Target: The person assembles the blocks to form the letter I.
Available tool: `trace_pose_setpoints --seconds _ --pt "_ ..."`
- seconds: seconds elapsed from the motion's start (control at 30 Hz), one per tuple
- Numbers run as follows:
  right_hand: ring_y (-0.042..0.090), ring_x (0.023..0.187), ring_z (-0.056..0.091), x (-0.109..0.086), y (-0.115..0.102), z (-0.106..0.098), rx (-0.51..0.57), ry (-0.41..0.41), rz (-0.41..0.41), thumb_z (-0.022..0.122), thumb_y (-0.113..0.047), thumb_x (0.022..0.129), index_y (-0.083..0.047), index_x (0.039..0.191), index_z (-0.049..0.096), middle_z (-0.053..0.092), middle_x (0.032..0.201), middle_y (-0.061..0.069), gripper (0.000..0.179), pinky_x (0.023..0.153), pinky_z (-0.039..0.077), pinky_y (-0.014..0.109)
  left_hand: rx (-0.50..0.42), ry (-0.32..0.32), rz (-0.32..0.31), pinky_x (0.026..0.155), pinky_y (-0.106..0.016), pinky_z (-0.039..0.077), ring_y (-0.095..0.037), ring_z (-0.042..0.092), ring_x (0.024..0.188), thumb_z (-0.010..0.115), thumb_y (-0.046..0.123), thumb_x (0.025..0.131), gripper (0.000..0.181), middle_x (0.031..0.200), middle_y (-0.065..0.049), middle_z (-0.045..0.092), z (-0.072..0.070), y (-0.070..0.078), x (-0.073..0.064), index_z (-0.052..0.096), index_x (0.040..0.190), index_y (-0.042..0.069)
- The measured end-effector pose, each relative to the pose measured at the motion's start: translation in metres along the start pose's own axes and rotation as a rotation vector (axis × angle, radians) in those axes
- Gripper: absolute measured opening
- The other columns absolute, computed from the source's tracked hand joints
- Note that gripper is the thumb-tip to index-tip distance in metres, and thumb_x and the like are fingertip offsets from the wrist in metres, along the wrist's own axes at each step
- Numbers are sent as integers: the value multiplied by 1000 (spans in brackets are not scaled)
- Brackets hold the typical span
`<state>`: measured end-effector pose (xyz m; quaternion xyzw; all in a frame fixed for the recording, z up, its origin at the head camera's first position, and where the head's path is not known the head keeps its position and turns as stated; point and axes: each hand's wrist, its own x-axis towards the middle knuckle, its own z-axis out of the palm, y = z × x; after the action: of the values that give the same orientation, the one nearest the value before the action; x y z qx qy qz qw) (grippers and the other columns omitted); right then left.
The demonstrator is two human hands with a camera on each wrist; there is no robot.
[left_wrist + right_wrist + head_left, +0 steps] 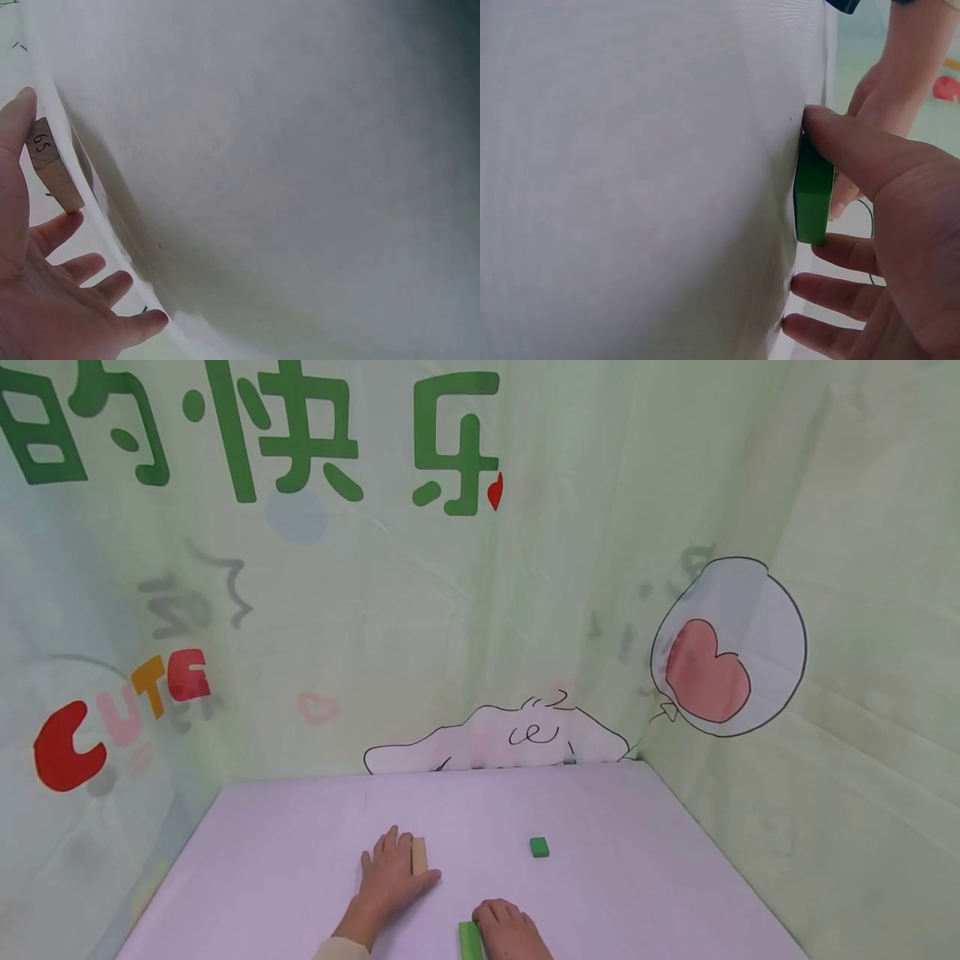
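A plain wooden block point(419, 857) lies on the table beside my left hand point(392, 874). In the left wrist view, the thumb and index finger pinch this wooden block point(58, 174) at its two ends, and a handwritten "65" marks one face. The other left fingers are spread apart. Nearer the front edge, my right hand point(513, 930) holds a long green block point(469, 940). From the right wrist, that green block point(814, 191) shows between thumb and index finger. Its lower end is cut off in the head view.
A small green block point(539, 847) sits alone on the lilac tabletop point(615, 893), right of both hands. Printed pale curtains rise along the back and both sides of the table, with a balloon drawing point(729, 647) on the right.
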<state>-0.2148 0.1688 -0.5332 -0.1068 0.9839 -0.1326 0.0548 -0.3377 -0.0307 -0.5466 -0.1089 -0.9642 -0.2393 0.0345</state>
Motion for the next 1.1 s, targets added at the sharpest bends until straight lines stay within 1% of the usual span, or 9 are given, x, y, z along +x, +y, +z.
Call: trace_pose_setpoints --seconds 0.1,0.23,0.37,0.5,0.6,0.77,0.9,1.0,1.1 --pt "27 112 49 -2 1 0 -15 24 -19 42 -93 55 -15 114 52 50 114 3 98 94 39 51 1 7 8 96 -70 20 -44 33 127 68 60 73 86 139 -26 36 0 0 0 46 131 1" --pt "28 113 48 -2 3 2 -23 27 -24 41 -93 57 -14 116 52 51 117 4 99 95 39 51 5 16 9 96 -70 20 -44 33 126 69 60 73 85 139 -25 37 1 2 0 47 130 1" --pt "30 120 46 -4 2 6 -35 2 9 35 -94 57 -14 128 48 50 126 6 108 97 35 53 8 15 13 96 -70 20 -45 34 126 69 59 72 85 139 -25 37 1 4 -1 47 130 1" --pt "32 125 41 -8 0 8 -21 -39 53 33 -95 55 -18 137 41 47 133 7 113 100 31 56 11 13 18 95 -71 21 -45 35 125 69 59 73 84 138 -25 38 1 6 -2 48 129 1" --pt "32 126 41 -13 -2 8 -21 -50 60 33 -94 57 -20 138 40 46 133 6 110 100 30 58 13 10 19 95 -71 21 -45 35 125 69 59 73 84 138 -25 38 0 7 -2 47 129 1" --pt "30 126 41 -21 -1 12 -10 -49 60 31 -93 60 -24 135 42 46 133 4 103 101 29 57 17 7 19 95 -70 20 -44 35 125 69 59 73 84 138 -25 38 -2 9 -2 47 130 1" --pt "31 126 42 -25 1 22 12 -30 46 29 -92 63 -27 135 44 48 133 5 98 101 29 58 13 5 20 96 -70 20 -44 35 125 68 60 73 84 138 -25 38 -1 10 -4 47 130 1" --pt "32 125 42 -28 4 33 26 -12 40 28 -91 66 -32 134 45 48 133 5 91 101 28 59 9 -7 17 95 -70 20 -44 36 125 68 60 73 84 138 -25 38 1 11 -6 47 130 2" --pt "31 128 39 -26 13 56 15 12 45 26 -90 68 -42 133 41 44 137 1 82 102 24 60 11 -17 15 95 -71 20 -43 36 124 68 61 72 85 138 -24 38 4 12 -8 47 130 2"
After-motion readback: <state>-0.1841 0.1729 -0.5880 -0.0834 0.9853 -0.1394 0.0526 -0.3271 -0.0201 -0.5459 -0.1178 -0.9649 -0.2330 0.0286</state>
